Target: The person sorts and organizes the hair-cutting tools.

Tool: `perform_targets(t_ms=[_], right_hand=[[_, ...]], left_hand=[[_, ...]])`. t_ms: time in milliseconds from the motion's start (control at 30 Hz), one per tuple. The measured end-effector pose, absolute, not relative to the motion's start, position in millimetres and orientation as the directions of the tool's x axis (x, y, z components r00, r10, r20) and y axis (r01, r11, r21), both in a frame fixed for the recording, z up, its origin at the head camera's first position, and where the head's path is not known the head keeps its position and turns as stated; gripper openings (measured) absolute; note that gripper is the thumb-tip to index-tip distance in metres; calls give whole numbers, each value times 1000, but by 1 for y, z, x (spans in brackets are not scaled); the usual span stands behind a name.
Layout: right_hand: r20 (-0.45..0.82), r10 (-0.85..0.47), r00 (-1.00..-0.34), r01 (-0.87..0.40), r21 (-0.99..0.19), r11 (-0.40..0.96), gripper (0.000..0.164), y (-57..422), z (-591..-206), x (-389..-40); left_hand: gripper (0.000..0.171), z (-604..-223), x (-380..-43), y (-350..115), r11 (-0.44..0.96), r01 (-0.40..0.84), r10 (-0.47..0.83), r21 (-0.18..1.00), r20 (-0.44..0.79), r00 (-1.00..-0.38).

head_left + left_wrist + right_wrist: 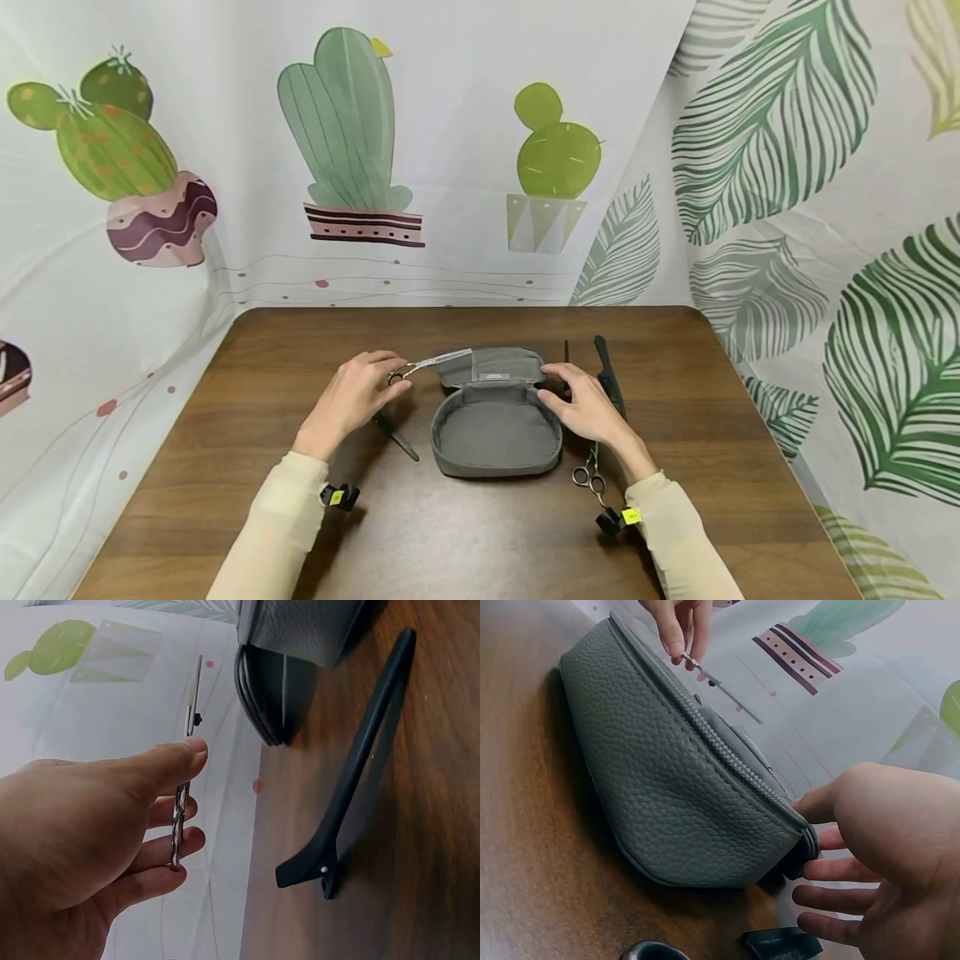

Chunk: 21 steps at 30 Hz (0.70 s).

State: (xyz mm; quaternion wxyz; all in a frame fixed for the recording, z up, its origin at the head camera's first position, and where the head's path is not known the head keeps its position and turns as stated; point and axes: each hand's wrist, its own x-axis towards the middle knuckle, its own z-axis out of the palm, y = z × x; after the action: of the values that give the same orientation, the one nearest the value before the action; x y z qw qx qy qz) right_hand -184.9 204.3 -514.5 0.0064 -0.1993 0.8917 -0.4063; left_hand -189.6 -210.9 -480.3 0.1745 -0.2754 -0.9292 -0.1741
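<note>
A grey zip case (497, 465) with a pebbled outside lies unzipped on the table, its lid (513, 363) folded back. At the case's far left, my left hand (351, 393) holds hairdressing scissors (435, 361) by the finger loops. In the left wrist view, the thumb presses the scissors (181, 799) against the fingers, blades pointing away. Those blades extend over the lid's left part. My right hand (588, 407) holds the case's far right corner, thumb at the zipped rim and fingers by the lid edge. The right wrist view shows the case's leather side (675, 772) closely.
A black hair clip (396, 437) lies left of the case, below my left hand. To the right are a second pair of scissors (588, 478), a dark comb (604, 358) and a thin dark item (567, 350). A printed curtain (465, 167) hangs behind the wooden table (480, 550).
</note>
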Motion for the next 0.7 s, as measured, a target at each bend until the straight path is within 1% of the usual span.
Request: perform_targets(t_ms=[233,500,700], right_hand=[[157,-363,-918,-357,-724,589,50,204,-515,-185],[164,-365,-916,-358,-744,564,49,203,-516,-185],[150,-367,-918,-350,-743,571,50,204,-517,-186]], left_hand=[[30,-485,-202,-215,774,573,483,270,335,-809],[33,-487,-213,-218,789,525,476,319,224,-851],[34,-488,-215,-220,796,499,468,341,175,-866]])
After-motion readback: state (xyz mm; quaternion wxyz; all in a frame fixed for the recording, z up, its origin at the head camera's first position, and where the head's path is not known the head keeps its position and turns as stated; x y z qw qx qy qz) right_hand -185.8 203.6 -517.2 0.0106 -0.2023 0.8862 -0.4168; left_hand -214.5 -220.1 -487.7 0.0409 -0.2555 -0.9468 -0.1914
